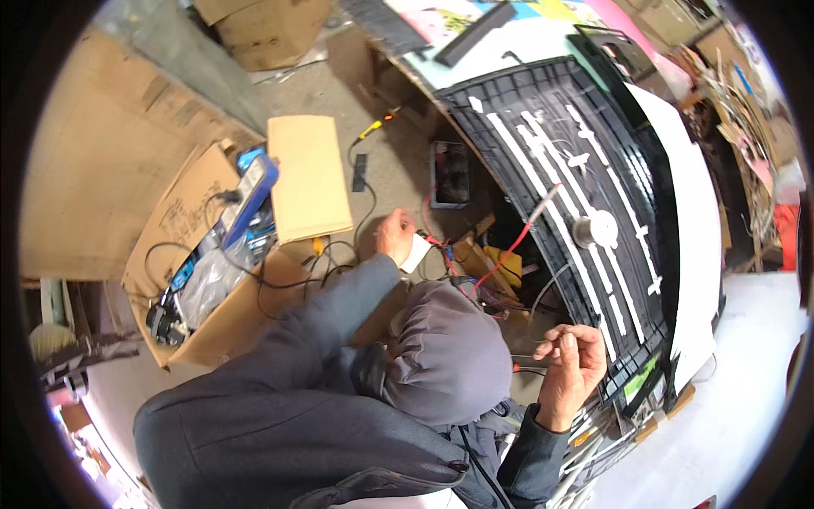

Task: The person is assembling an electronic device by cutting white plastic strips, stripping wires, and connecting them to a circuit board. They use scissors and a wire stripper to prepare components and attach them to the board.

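Mid-job: left hand [395, 237] pinching white card [416, 252], centre; right hand [575, 360] closed on thin wire [543, 299], lower right; wiring unfinished.

- One large black ribbed panel [593, 195], the landmark, lying back side up.
- Four long white strips [543, 170] run along the panel.
- One roll of solder wire [585, 231] on the panel.
- Two hands: the left hand [394, 236] left of the panel holding one small white piece [417, 252], the right hand [577, 360] at the panel's near edge.
- One open cardboard box [220, 254] of tools and cables, well left of the panel.
- One small dark tray [450, 174] just left of the panel.
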The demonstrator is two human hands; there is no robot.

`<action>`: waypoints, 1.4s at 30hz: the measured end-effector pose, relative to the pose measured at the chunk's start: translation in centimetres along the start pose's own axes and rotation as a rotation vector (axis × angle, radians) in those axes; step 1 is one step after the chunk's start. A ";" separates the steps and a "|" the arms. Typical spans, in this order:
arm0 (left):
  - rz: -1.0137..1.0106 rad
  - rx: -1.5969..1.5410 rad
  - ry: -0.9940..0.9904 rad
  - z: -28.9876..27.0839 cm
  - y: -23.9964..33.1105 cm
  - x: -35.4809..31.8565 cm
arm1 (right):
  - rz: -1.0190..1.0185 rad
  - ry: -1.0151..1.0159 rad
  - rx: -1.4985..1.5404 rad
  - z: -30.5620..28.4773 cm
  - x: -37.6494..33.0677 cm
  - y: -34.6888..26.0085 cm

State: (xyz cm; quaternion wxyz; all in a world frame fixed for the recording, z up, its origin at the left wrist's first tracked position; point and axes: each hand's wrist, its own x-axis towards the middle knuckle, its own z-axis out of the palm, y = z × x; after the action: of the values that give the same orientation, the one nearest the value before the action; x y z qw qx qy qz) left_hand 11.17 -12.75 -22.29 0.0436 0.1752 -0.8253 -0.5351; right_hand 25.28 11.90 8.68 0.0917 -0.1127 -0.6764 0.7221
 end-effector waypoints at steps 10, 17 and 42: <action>0.279 -0.573 -0.891 -9.1 23.6 -7.3 | 0.068 -0.077 0.056 2.5 2.1 -0.1; 0.328 -0.513 -0.935 -8.6 26.1 -8.3 | -0.053 -0.144 0.014 3.1 3.1 1.3; 0.765 -0.342 -0.901 -8.0 24.2 -6.5 | -0.312 -0.171 -0.674 1.3 1.3 0.3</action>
State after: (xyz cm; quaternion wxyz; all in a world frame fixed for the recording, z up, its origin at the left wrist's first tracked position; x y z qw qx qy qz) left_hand 13.50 -8.62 3.53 -0.0929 -0.3863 -0.6694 -0.6278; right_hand 23.70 11.00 8.37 0.1014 0.0285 -0.8902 0.4432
